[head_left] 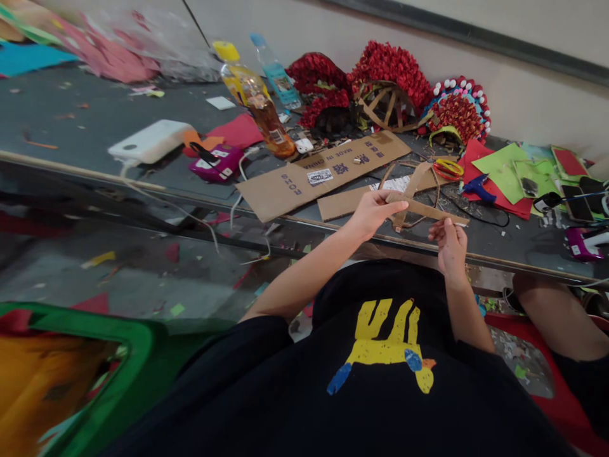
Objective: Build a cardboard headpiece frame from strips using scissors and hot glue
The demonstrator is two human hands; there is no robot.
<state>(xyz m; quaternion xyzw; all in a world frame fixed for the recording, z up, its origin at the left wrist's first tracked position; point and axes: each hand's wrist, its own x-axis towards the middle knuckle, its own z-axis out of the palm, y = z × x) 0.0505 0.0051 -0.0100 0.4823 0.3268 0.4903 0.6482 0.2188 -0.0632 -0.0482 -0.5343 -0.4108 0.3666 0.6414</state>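
A strip of brown cardboard (pixel 425 210) is stretched between my two hands above the table's front edge. My left hand (pixel 377 212) pinches its left end, thumb on top. At the other end, the fingers of my right hand (pixel 448 243) close on the strip. Behind it stands a frame of thin cardboard strips (pixel 419 179), partly hidden by my left hand and the strip; whether the strip is joined to it I cannot tell. Printed cardboard (pixel 309 174) lies flat to the left, and a narrower cardboard piece (pixel 340 204) lies below my left hand.
Yellow-handled scissors (pixel 448 169) and a blue glue gun (pixel 479 188) lie right of the frame. Bottles (pixel 266 117), a white power strip (pixel 150 143) and red decorated headpieces (pixel 392 73) stand farther back. Another person's arm (pixel 556 311) is at right. A green stool (pixel 143 336) is at lower left.
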